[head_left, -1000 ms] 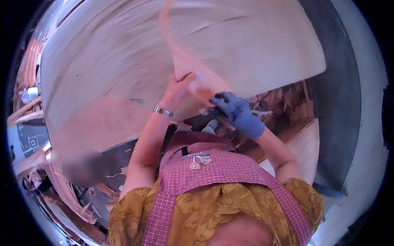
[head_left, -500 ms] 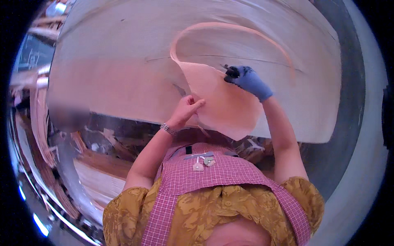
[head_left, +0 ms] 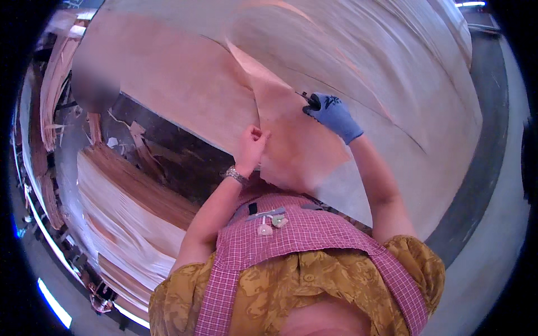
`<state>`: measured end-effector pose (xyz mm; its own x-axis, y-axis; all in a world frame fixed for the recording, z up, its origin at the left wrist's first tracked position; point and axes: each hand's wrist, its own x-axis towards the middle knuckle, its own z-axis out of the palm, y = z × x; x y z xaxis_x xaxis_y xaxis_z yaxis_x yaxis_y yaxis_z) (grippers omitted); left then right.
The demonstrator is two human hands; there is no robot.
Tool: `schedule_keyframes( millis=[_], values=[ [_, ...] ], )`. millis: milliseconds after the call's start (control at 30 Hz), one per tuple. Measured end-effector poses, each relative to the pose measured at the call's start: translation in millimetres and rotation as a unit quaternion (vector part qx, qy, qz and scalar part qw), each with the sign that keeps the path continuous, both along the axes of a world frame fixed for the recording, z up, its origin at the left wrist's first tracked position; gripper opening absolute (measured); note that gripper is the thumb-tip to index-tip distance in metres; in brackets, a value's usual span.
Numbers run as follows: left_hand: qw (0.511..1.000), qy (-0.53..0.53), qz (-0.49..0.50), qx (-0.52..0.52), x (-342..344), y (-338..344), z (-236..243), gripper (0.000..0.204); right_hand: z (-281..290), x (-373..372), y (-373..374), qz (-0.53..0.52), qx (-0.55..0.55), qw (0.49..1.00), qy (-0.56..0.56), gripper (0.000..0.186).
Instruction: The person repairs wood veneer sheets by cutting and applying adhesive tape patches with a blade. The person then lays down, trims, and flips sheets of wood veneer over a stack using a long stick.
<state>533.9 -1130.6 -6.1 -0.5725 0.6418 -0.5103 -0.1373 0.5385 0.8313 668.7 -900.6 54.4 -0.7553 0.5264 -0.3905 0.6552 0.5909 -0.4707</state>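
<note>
A loose piece of thin, peach-coloured wood veneer lies across a broad pale veneer sheet, its narrow end tapering away from me. My bare left hand, with a bracelet at the wrist, is closed at the loose piece's left edge, thumb and fingers pinched on it. In a blue glove with black fingers, my right hand is wrapped around a small dark-handled knife. The knife's thin tip points to the far left, over the right edge of the loose piece.
A long dark crack runs through the broad sheet. Below the sheet's near left edge, wood scraps lie in a dark gap. Farther left stands a stack of veneer. A grey floor strip borders the right side.
The view has turned, so the sheet now slants. The long curved strip at the far end has dropped flatter and away. My left hand stays at the edge; the right still grips the knife.
</note>
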Motion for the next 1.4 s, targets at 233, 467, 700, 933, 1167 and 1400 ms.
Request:
schedule_keyframes(
  millis=[233,467,700,933,1167,1400],
  values=[
    [0.985,0.123,-0.047,-0.107,-7.5,3.6,4.6,0.032,-5.3,-5.1,1.0,-0.011,-0.005,1.0,-0.009,0.037],
    [0.971,0.183,-0.085,-0.129,-5.6,4.4,15.7,0.031,-4.4,-6.8,-3.1,-0.024,0.019,0.999,-0.015,0.038],
    [0.97,0.165,-0.106,-0.14,-9.5,8.6,24.9,0.033,-8.0,-5.9,-5.8,-0.053,0.042,0.997,-0.035,0.039],
    [0.935,0.259,-0.173,-0.168,-10.9,11.4,28.5,0.031,7.8,-24.2,-30.1,-0.038,0.172,0.978,0.11,0.027],
    [0.807,0.545,-0.222,0.051,-7.7,7.3,12.6,0.05,-4.8,-66.9,-55.9,0.18,0.167,0.965,0.096,0.024],
    [0.869,0.472,-0.122,0.084,-39.4,38.5,41.5,0.071,-33.6,-77.0,-47.2,0.213,0.203,0.953,0.064,0.024]
  ],
)
